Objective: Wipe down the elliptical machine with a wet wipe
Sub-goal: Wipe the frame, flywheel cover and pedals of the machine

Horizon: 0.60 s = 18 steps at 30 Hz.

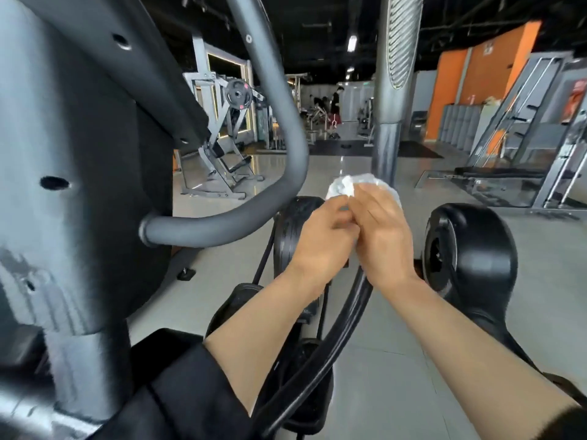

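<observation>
Both hands meet in the middle of the view over the elliptical machine [79, 185]. My left hand [320, 242] and my right hand [382, 236] together pinch a crumpled white wet wipe [344, 187], which sticks out above the fingertips. The grey curved handlebar [279, 173] of the elliptical bends past just left of the hands. A grey upright handle post [389, 122] rises right behind the wipe. Below the hands lie the black pedal arms [343, 331] and two black roller covers [473, 249].
The grey console housing fills the left side, very close to me. Beyond lie a shiny grey gym floor [397, 360], weight machines [222, 128] at the back left, a rack and bench [514, 173] at the right, orange walls, and people far off.
</observation>
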{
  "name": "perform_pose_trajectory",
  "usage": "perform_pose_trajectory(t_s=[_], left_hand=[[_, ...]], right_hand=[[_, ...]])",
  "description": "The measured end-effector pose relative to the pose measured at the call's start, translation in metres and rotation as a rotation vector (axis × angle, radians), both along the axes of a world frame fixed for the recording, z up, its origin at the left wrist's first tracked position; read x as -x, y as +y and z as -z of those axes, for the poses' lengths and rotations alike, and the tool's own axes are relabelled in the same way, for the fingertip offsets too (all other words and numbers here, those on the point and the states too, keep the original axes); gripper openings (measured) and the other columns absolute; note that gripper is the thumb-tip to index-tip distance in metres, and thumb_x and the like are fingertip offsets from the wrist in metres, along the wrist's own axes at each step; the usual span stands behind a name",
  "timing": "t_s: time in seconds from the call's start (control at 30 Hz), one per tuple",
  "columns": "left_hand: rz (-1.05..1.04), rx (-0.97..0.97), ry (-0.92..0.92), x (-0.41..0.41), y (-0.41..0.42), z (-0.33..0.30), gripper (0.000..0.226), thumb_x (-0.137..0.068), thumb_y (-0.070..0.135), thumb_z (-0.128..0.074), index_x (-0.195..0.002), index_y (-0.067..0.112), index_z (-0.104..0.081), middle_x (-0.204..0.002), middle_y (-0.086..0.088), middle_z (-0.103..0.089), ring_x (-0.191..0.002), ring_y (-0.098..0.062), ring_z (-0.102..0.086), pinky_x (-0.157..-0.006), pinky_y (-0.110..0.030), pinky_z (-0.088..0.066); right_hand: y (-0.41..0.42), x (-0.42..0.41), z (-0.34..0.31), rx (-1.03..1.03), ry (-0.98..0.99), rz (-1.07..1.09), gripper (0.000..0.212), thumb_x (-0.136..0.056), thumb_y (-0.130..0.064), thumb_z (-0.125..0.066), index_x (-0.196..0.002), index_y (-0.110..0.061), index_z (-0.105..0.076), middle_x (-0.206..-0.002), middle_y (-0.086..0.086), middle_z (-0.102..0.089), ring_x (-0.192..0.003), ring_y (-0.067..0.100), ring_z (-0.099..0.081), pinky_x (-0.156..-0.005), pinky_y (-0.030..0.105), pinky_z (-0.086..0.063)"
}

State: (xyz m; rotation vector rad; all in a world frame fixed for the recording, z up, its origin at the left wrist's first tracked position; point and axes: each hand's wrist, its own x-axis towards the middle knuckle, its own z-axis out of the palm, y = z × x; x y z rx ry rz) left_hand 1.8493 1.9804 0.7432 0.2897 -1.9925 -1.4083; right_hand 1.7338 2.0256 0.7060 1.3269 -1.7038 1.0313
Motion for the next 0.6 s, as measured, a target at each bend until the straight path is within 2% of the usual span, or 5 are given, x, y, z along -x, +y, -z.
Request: perform_pose_trajectory(t_s=[0.07, 0.2, 0.33, 0.43, 0.6], left_hand=[[-0.147, 0.246, -0.028, -0.023, 0.003, 0.005, 0.036, -0.081, -0.004, -0.046, -0.106, 0.013, -0.066, -0.076, -0.002, -0.068, -0.069, -0.010, -0.061, -0.066, -0.026, -0.049], [-0.478, 0.779, 0.103, -0.071, -0.002, 0.012, 0.035, -0.081, 0.006, -0.050, -0.113, 0.008, -0.064, -0.100, -0.006, -0.069, -0.088, -0.024, -0.067, -0.068, -0.041, -0.057], [-0.645, 0.955, 0.163, -0.119, -0.026, 0.009, 0.039, -0.080, -0.003, -0.047, -0.114, 0.001, -0.064, -0.102, -0.010, -0.067, -0.087, -0.026, -0.066, -0.065, -0.041, -0.056], [-0.777, 1.091, 0.178, -0.148, -0.034, 0.003, 0.036, -0.078, -0.006, -0.047, -0.107, 0.001, -0.066, -0.096, -0.008, -0.066, -0.083, -0.023, -0.060, -0.069, -0.039, -0.051], [-1.176, 0.951, 0.233, -0.196, -0.059, -0.024, 0.042, -0.076, -0.005, -0.053, -0.117, 0.002, -0.058, -0.119, -0.013, -0.057, -0.105, -0.023, -0.050, -0.088, -0.037, -0.041]], right_hand=[[-0.001, -0.034, 0.015, 0.133, -0.156, -0.082, 0.044, -0.076, 0.015, -0.061, -0.113, -0.007, -0.069, -0.117, 0.006, -0.066, -0.115, 0.020, -0.056, -0.096, 0.038, -0.050], [-0.020, -0.088, 0.000, 0.281, -0.314, -0.332, 0.024, -0.088, 0.002, -0.054, -0.107, -0.003, -0.069, -0.116, 0.003, -0.065, -0.116, 0.013, -0.056, -0.101, 0.032, -0.046], [-0.047, -0.122, -0.009, 0.246, -0.274, -0.444, 0.037, -0.089, 0.014, -0.045, -0.115, 0.001, -0.068, -0.120, 0.009, -0.066, -0.120, 0.022, -0.058, -0.103, 0.044, -0.046], [-0.054, -0.153, -0.005, 0.309, -0.223, -0.512, 0.044, -0.081, 0.016, -0.045, -0.114, 0.000, -0.069, -0.119, 0.010, -0.067, -0.119, 0.022, -0.060, -0.101, 0.042, -0.048], [-0.069, -0.212, -0.037, 0.346, -0.186, -0.667, 0.042, -0.086, 0.011, -0.041, -0.119, 0.001, -0.066, -0.126, 0.006, -0.063, -0.120, 0.010, -0.056, -0.102, 0.018, -0.044]])
